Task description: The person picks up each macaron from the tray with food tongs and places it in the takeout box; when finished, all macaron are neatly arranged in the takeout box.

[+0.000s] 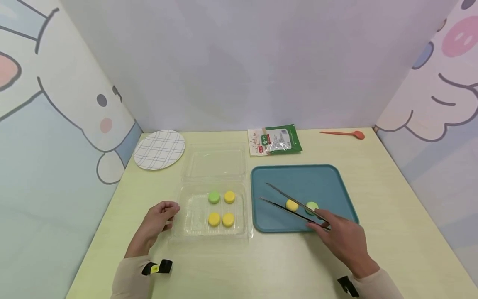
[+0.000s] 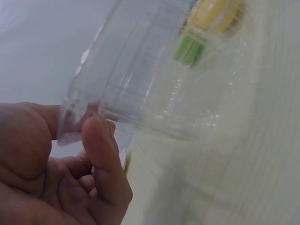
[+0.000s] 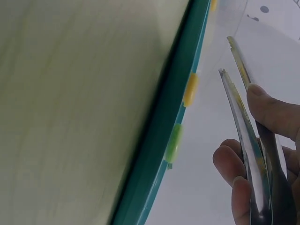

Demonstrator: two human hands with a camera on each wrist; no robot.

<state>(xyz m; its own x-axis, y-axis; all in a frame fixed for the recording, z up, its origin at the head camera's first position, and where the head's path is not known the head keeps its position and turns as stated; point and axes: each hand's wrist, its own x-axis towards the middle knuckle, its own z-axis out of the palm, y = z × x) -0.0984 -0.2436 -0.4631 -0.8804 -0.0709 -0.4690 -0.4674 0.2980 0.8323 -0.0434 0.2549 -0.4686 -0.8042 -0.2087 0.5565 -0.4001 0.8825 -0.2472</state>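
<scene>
My left hand (image 1: 158,218) pinches the left rim of a clear plastic clamshell box (image 1: 194,211) between thumb and fingers. In the box's right half sit one green macaron (image 1: 214,197) and three yellow macarons (image 1: 228,219). My right hand (image 1: 345,243) holds long metal tweezers (image 3: 243,122) over the blue tray (image 1: 298,174). Their tips stand apart with nothing between them, pointing left. Beneath the tweezers, a yellow macaron (image 1: 291,205) and a green macaron (image 1: 312,205) lie on the tray, the green one partly covered in the head view.
The box's open lid (image 1: 214,162) lies flat behind it. A checked plate (image 1: 159,149) is at the back left. Behind the tray are a green-and-white packet (image 1: 276,140) and, farther right, a red spoon (image 1: 358,134). Walls bound the table's back and sides.
</scene>
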